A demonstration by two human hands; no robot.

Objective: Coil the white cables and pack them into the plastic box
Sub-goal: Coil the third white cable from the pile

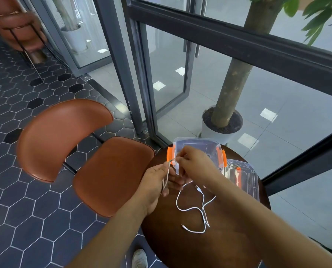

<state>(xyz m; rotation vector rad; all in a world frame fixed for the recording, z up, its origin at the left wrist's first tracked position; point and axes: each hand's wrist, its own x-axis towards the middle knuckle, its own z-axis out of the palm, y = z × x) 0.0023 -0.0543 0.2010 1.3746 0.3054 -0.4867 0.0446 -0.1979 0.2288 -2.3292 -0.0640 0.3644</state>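
Note:
A white cable (198, 208) lies in loose loops on the dark round table (229, 238), one plug end at the front. My left hand (157, 182) grips folded strands of a cable over the table's left edge. My right hand (194, 163) pinches the top of those strands just in front of the clear plastic box (196, 147) with orange clips. The box stands open at the table's far side. Whether the held strands and the loose loops are one cable, I cannot tell.
The clear lid (244, 178) lies right of the box. A brown chair (87, 155) stands close on the left. A potted tree (222, 124) and glass walls are behind the table. A white shoe (140, 258) shows on the hexagon-tiled floor.

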